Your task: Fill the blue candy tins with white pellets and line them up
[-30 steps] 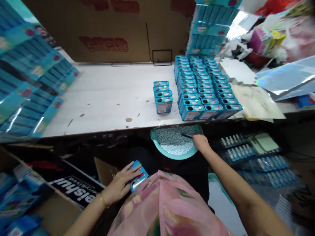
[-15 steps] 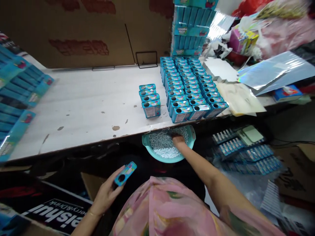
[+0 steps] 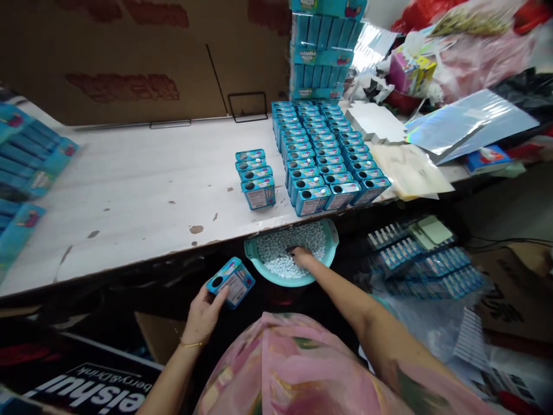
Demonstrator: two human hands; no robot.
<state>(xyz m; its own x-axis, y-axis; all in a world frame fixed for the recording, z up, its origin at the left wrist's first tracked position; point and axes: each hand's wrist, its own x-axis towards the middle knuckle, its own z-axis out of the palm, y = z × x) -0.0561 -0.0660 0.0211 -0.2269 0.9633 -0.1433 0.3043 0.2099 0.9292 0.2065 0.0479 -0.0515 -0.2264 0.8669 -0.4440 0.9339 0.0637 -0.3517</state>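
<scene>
My left hand point(image 3: 205, 311) is closed around a small blue candy tin point(image 3: 233, 283), held tilted below the table edge; a dark round opening shows in its top. My right hand point(image 3: 302, 257) reaches into a turquoise basin point(image 3: 290, 281) filled with small pale candies point(image 3: 279, 266). Its fingers are curled at the candies beside something small and dark, which I cannot make out. On the table above the basin, a short row of similar tins point(image 3: 258, 193) stands left of a larger block of tins point(image 3: 313, 199).
Stacked display boxes point(image 3: 322, 57) rise behind the tins, and more blue boxes point(image 3: 38, 155) stand at the left. A large cardboard sheet point(image 3: 142, 46) backs the white table point(image 3: 129, 190). Wrapped tin packs point(image 3: 427, 265) lie low at the right. A cardboard box point(image 3: 158, 334) is below my left hand.
My left hand has raised the tin toward the basin and turned it so its printed side shows. My right hand has shifted slightly left among the candies. The camera view has moved a little.
</scene>
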